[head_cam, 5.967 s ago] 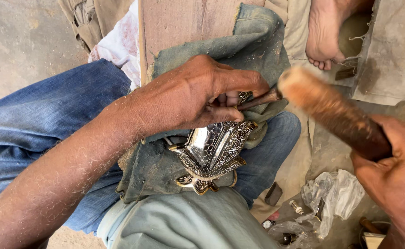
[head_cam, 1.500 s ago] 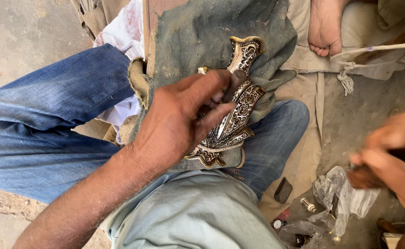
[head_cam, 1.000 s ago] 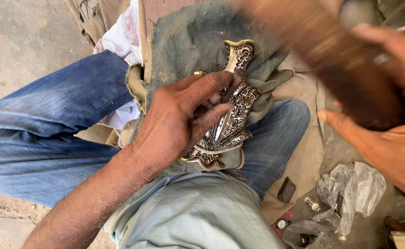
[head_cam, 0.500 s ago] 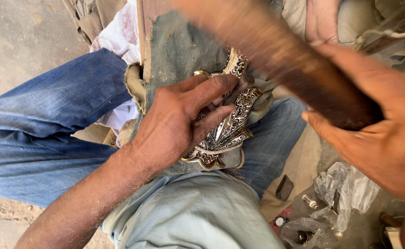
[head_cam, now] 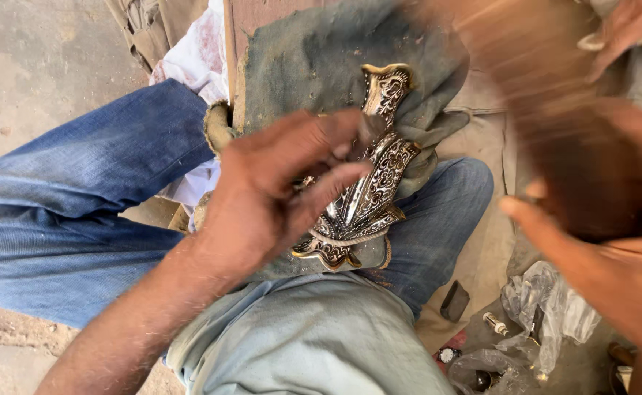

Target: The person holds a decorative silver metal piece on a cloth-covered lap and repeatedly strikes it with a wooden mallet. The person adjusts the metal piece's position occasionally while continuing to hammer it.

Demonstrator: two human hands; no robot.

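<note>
Ornate metal piece [head_cam: 368, 183] lies on grey-green cloth [head_cam: 313, 66] over lap, cloth padding it. Left hand [head_cam: 277, 190] presses down, fingers spread flat, pinning piece steady. Right hand [head_cam: 606, 249] curled round blurred wooden mallet [head_cam: 555, 124], raised above.

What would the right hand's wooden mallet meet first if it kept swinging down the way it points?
Probably the ornate metal piece on the green cloth, near the left hand's fingertips. The right hand and mallet are motion-blurred, so depth and exact line are uncertain.
</note>
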